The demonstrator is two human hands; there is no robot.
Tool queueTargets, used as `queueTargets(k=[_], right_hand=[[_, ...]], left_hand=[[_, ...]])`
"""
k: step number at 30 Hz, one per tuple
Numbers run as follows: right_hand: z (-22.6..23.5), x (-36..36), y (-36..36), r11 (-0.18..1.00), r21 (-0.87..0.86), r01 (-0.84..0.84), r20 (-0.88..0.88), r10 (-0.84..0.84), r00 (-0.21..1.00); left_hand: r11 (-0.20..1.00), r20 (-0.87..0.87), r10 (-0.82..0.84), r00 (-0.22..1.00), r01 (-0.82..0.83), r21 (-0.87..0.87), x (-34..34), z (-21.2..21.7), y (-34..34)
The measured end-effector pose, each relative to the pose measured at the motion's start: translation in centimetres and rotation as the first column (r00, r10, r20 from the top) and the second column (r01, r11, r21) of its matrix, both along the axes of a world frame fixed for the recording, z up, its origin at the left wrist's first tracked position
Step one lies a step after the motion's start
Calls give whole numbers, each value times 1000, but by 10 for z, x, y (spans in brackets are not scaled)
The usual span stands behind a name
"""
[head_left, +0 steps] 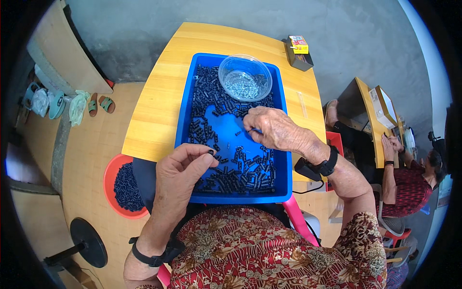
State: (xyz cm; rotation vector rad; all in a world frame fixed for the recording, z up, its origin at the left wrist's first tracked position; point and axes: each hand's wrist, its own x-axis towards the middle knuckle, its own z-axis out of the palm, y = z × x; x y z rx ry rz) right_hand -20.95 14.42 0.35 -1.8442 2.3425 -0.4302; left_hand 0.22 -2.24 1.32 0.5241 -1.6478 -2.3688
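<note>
A blue plastic tray (287,183) full of small black cylindrical parts (255,176) sits on the wooden table in front of me. Over its left front area my left hand (185,166) pinches a small black cylindrical part (211,152) between thumb and forefinger. My right hand (274,126) is above the tray's middle right, fingers curled down and pressed together; what they hold, if anything, is hidden. A clear round plastic bowl (245,61) with small silvery pieces stands in the tray's far part, on the black parts. A few loose pieces lie on the blue tray floor between my hands.
The yellow wooden table (154,115) carries a dark box (299,60) with a yellow packet (299,45) at its far right corner. An orange-red basin (109,185) of black parts stands on the floor at left. Another person (409,188) sits working at a desk on the right.
</note>
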Motion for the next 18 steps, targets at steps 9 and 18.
queueTargets(k=[9, 18], right_hand=[[0, 12, -4, 993, 102, -64, 60, 58, 996], [-15, 15, 4, 990, 138, -32, 115, 16, 993]], left_hand=[[1000, -37, 25, 999, -25, -10, 1, -1, -1], [1000, -32, -3, 999, 2, -7, 2, -5, 0]])
